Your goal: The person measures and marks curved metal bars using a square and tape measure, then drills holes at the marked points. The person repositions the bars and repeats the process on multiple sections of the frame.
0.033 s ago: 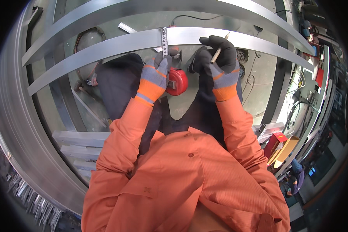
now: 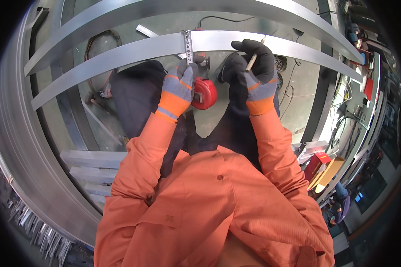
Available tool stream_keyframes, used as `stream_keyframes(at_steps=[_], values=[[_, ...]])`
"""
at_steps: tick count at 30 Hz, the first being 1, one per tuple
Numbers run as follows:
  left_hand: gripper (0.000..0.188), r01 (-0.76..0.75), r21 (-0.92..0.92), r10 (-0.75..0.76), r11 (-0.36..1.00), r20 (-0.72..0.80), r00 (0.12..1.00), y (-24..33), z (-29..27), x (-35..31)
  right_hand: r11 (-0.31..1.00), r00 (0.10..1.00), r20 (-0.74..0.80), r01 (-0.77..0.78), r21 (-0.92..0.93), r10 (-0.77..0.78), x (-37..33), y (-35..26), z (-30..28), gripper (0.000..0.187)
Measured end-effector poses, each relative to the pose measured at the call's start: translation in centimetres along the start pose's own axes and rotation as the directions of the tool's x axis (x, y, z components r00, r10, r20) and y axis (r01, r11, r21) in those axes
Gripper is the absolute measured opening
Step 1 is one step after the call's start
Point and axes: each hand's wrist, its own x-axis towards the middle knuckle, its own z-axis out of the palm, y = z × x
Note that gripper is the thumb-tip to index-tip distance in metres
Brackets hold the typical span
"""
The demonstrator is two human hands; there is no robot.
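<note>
A red tape measure [image 2: 204, 94] hangs beside my left hand [image 2: 179, 89], which is closed on it at the start of the blade. Its pale blade [image 2: 189, 48] reaches away from me and lies across a flat silver metal bar [image 2: 133, 51], with its hooked end at the bar's far edge. My right hand [image 2: 259, 66] is closed around a slim, light wooden pencil [image 2: 251, 62], point tilted up and away, just at the bar's near edge. Both hands wear gloves in grey and orange with dark fingers. My fingertips partly hide the tape where it leaves the case.
Another metal bar [image 2: 200, 7] runs parallel beyond. Wide metal profiles [image 2: 26, 133] line the left side, and short bars [image 2: 93, 159] lie at lower left. A hammer [image 2: 98, 100] and a cable [image 2: 227, 19] are on the floor. Red and yellow boxes [image 2: 316, 167] and a person [image 2: 341, 204] are at right.
My right hand with the pencil has shifted very slightly to the right. The left hand and tape measure stay nearly in place.
</note>
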Motion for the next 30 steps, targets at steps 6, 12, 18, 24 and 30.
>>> stream_keyframes(at_steps=[6,12,18,24,30], values=[[0.03,-0.028,0.125,0.035,0.992,-0.049,0.998,-1.2,-0.7,0.2,0.995,0.999,0.04,-0.02,0.102,0.016,2.0,-1.3,0.7,0.047],[0.028,0.019,0.27,-0.005,0.963,-0.055,0.998,0.4,-0.4,0.1,0.998,0.976,0.22,-0.023,0.059,0.009,5.8,-1.3,1.9,0.037],[0.023,-0.139,0.399,0.145,0.907,0.015,0.989,-0.9,-1.4,0.6,0.989,0.95,0.296,-0.125,0.076,0.097,7.3,1.1,2.0,0.022],[0.02,-0.068,0.311,0.08,0.948,-0.027,0.996,-0.7,-1.0,0.2,0.915,0.845,0.454,-0.379,0.138,0.282,7.9,0.1,2.2,0.018],[0.015,0.032,0.129,-0.029,0.991,-0.021,0.999,0.5,-0.3,0.1,0.997,0.91,0.412,-0.019,-0.073,0.048,8.1,1.2,2.2,0.017]])
